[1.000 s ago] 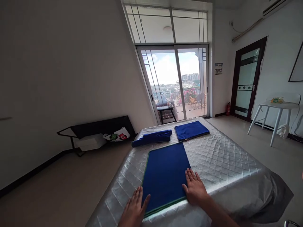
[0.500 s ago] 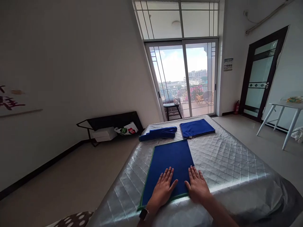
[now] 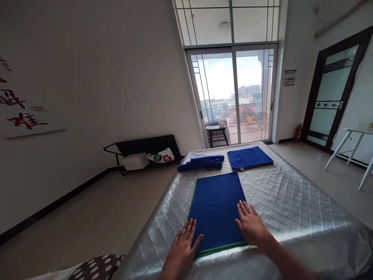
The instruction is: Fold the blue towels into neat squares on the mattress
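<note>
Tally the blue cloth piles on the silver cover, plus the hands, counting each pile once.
Blue: 3 (green-edged pile, long pile, far-right pile)
Hands: 2 (left hand, right hand)
Total: 5

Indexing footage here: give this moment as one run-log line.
left hand: at left edge of green-edged blue cloth; right hand: at its right edge; beyond: narrow blue bundle, folded blue cloth; under: silver cover
</note>
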Motion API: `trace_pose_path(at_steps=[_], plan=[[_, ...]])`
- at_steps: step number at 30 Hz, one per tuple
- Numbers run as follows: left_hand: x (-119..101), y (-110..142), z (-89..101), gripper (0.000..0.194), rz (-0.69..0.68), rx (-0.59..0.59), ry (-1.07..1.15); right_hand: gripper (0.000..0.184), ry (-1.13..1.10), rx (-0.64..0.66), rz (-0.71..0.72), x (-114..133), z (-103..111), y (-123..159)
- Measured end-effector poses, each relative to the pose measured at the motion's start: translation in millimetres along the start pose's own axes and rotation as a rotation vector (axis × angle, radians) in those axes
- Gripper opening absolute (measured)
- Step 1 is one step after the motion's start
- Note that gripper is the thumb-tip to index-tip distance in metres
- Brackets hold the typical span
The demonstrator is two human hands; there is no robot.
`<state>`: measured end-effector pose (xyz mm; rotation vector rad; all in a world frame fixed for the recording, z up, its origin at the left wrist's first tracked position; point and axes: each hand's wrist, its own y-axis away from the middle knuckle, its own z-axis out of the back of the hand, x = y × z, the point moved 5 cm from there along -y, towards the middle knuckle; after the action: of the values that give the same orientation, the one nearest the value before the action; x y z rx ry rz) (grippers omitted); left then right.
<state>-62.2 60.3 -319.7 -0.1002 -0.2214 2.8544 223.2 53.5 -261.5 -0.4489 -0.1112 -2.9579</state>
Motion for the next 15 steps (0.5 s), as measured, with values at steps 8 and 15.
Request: trace_pose_path(at_steps=[8,15], plan=[[7,5,3.2,0.060,-0.038,-0.100,0.011,0.065,-0.020,0.007,0.002,-11,41,-106],[-86,-14,34.1,0.039,-0.293,-0.152,0.075,0.069,-0.048,-0.012,-0.057,-28,21,-132]])
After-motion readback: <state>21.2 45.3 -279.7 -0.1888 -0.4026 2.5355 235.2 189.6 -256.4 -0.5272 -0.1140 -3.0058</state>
